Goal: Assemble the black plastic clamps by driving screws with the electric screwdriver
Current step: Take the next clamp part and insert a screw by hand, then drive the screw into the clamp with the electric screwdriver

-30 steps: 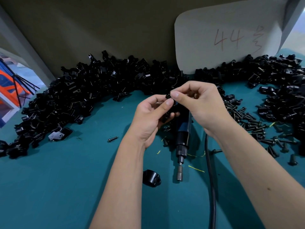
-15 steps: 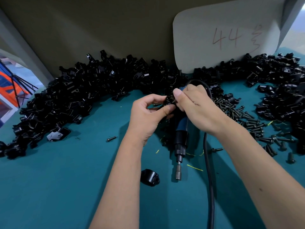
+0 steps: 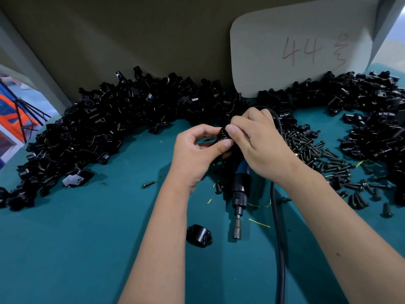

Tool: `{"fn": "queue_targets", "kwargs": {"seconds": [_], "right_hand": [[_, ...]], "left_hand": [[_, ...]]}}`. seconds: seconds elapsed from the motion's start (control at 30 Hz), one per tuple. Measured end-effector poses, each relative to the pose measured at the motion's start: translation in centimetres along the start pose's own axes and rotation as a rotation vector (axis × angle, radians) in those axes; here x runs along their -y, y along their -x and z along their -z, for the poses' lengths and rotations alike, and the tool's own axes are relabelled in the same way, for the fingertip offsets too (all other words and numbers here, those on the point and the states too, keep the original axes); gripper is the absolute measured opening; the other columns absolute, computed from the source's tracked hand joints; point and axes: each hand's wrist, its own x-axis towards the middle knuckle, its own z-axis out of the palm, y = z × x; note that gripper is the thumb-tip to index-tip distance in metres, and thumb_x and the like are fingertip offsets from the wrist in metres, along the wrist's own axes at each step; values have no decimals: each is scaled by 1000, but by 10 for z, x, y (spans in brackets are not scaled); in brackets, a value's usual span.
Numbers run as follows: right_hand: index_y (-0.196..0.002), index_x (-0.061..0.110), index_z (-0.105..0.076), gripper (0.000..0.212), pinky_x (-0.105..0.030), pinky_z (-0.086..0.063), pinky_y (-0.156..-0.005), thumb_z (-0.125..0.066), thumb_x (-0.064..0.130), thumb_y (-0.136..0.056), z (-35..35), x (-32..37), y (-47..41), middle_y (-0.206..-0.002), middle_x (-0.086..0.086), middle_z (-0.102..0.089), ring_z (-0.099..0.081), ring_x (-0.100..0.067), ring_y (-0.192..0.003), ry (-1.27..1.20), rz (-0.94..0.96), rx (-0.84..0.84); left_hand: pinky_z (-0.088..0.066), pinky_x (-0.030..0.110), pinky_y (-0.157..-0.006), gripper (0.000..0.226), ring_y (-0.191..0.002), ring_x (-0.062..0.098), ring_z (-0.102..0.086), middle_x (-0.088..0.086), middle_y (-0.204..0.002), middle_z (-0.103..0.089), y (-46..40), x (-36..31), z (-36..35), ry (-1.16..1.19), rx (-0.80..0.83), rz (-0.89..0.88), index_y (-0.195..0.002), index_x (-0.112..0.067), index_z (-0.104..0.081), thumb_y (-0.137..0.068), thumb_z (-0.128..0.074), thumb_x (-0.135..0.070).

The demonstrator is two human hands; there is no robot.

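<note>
Both hands meet just above the middle of the view, over the rear of the electric screwdriver (image 3: 240,183), which the right hand (image 3: 260,148) seems to grip while its tip points to 6 o'clock. The left hand (image 3: 197,152) has its fingers clamped on a small black clamp piece (image 3: 223,137); the right thumb and forefinger pinch at the same piece, probably seating a screw, though the screw itself is hidden. To do this well, I would keep the piece steady in the left fingers and get the screw in straight before bringing the driver round.

Counted: one driver, one cable (image 3: 277,216), one separate clamp half (image 3: 199,235) on the teal surface (image 3: 65,249) at 6 o'clock, one lone screw (image 3: 148,184) at 8 o'clock. The clamp heap (image 3: 109,128) from 9 to 3 o'clock and loose screws (image 3: 324,159) at 3 o'clock are too many to count
</note>
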Motion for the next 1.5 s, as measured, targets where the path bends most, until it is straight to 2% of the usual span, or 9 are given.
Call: {"fn": "queue_targets", "kwargs": {"seconds": [0.17, 0.37, 0.53, 0.7, 1.0, 1.17, 1.27, 1.33, 1.5], "right_hand": [[-51, 31, -34, 59, -37, -32, -70, -43, 46, -108, -3, 13, -3, -63, 1, -41, -45, -27, -79, 27, -115, -169], [-86, 25, -47, 22, -38, -34, -89, -41, 30, -106, -8, 6, 0, -91, 1, -50, -40, -25, -96, 9, -59, 2], [-62, 42, -39, 48, -37, -32, -88, -41, 40, -109, -1, 7, -3, -83, -3, -45, -39, -26, -94, -9, -100, 11], [-82, 27, -45, 29, -32, -29, -87, -40, 29, -110, -6, 0, -1, -89, 1, -46, -40, -28, -97, 15, -45, 81], [-80, 34, -46, 29, -39, -37, -92, -38, 40, -108, -7, 1, -1, -94, 0, -46, -37, -25, -100, 48, -39, 101], [-59, 34, -41, 51, -35, -33, -81, -41, 44, -109, -8, 17, 0, -79, -2, -46, -45, -29, -92, -22, -138, -116], [-98, 18, -53, 38, -38, -36, -72, -44, 54, -104, -12, 18, 2, -100, -11, -58, -57, -37, -93, 156, -311, -191], [-123, 12, -39, 61, -37, -37, -68, -64, 59, -93, -15, 17, 4, -113, -15, -58, -63, -41, -94, 291, -444, -60], [-117, 18, -30, 87, -34, -43, -65, -91, 55, -67, -11, 10, 2, -99, -3, -54, -57, -28, -80, 136, -591, 70]], "left_hand": [[-62, 35, -76, 24, -81, 23, -70, -2, -87, -75, -1, 0, -4, -19, 15, -38, -83, -25, -78, -75, -86, -4], [-61, 33, -75, 22, -81, 19, -71, -2, -87, -77, -3, 2, 4, -50, -53, -41, -90, -19, -75, -72, -85, -12], [-64, 38, -79, 23, -81, 22, -73, -7, -87, -76, -1, 1, 1, -98, 14, -40, -85, -29, -78, -73, -86, -11], [-64, 39, -79, 21, -80, 24, -73, 0, -90, -78, 0, -1, 5, -84, 2, -34, -87, -24, -78, -72, -86, -10], [-61, 31, -74, 24, -80, 21, -73, 1, -90, -78, -1, -1, 12, -52, -40, -23, -94, -15, -75, -75, -86, -5], [-61, 32, -74, 20, -77, 20, -70, 1, -88, -75, -2, -3, 9, -49, -66, -22, -94, -11, -72, -84, -79, 5], [-57, 23, -66, 13, -78, 20, -68, 0, -83, -73, -3, -5, 6, 51, -184, 81, -90, -13, -68, -95, -69, -2], [-51, 19, -60, 10, -70, 18, -68, 1, -84, -72, -4, -7, 8, 166, -254, 219, -90, -14, -63, -100, -64, -10], [-39, 15, -46, 20, -61, 13, -53, 21, -101, -70, -4, -9, 9, 487, -177, 393, -99, -11, -59, -99, -66, -30]]}}
